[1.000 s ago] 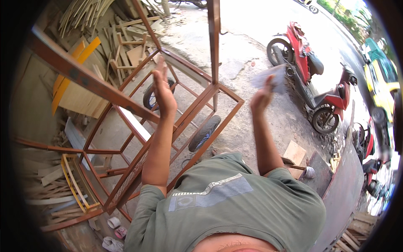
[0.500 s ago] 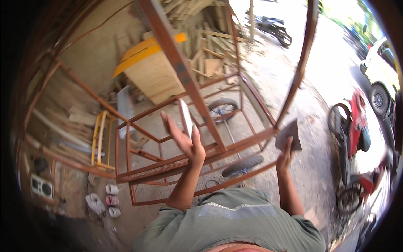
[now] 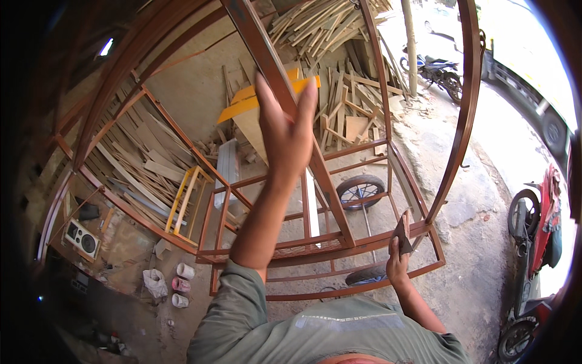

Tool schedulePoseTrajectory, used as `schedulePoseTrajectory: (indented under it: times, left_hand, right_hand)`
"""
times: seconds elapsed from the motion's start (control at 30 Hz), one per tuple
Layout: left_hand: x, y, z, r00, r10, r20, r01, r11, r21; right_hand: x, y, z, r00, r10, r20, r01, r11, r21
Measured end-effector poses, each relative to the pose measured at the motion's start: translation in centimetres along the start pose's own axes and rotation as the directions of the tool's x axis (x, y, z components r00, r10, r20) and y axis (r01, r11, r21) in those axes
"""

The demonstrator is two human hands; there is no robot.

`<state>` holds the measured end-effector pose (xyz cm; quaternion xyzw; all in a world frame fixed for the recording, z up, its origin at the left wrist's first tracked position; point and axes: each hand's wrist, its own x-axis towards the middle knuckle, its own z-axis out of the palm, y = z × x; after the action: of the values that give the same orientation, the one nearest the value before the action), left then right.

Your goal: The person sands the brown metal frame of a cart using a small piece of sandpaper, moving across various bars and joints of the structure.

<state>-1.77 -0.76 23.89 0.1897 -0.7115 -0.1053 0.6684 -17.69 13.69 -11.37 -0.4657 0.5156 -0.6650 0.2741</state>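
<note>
A large reddish-brown metal frame stands in front of me, with an upright post rising through the middle. High on that post is my left hand. Its thumb and fingers are stretched apart on either side of the metal; I cannot tell whether the palm touches it. My right hand grips a dark, bent piece of sandpaper close to the right end of the frame's lower rail. A white strip shows behind the post, inside the frame.
Wheels sit under the frame. Wood scraps and a yellow-edged board lie beyond it. At left are a yellow rack, a speaker and small pots. A red motorbike is parked at right.
My left hand has risen up and forward to the central post. The right hand has lowered slightly, bringing the sandpaper nearer the frame's right corner. The view has shifted.
</note>
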Motion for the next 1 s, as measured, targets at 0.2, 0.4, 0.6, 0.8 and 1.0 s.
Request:
schedulePoseTrajectory:
  times: [0.2,0.4,0.6,0.8,1.0]
  left_hand:
    - [9.4,2.9,-3.0,0.984,0.16,0.073,-0.157,0.986,-0.051]
    - [-0.3,-1.7,-1.5,0.995,0.047,0.092,-0.069,0.962,0.263]
    - [-3.3,-3.3,-0.9,1.0,0.012,0.001,-0.011,0.823,0.567]
    - [10.0,1.7,-1.5,0.985,0.157,-0.066,-0.076,0.751,0.656]
    - [16.2,4.7,-2.7,0.972,0.184,-0.144,0.053,0.428,0.902]
  right_hand:
    - [0.6,-0.1,0.5,0.994,-0.069,0.085,0.071,0.997,-0.013]
    - [0.1,0.2,1.0,0.988,-0.096,0.122,0.098,0.995,-0.006]
    - [0.1,0.7,0.2,0.978,-0.144,0.154,0.152,0.987,-0.048]
    - [1.5,1.7,-0.1,0.963,-0.215,0.16,0.236,0.964,-0.122]
    - [1.4,1.5,0.4,0.964,-0.173,0.2,0.2,0.972,-0.124]
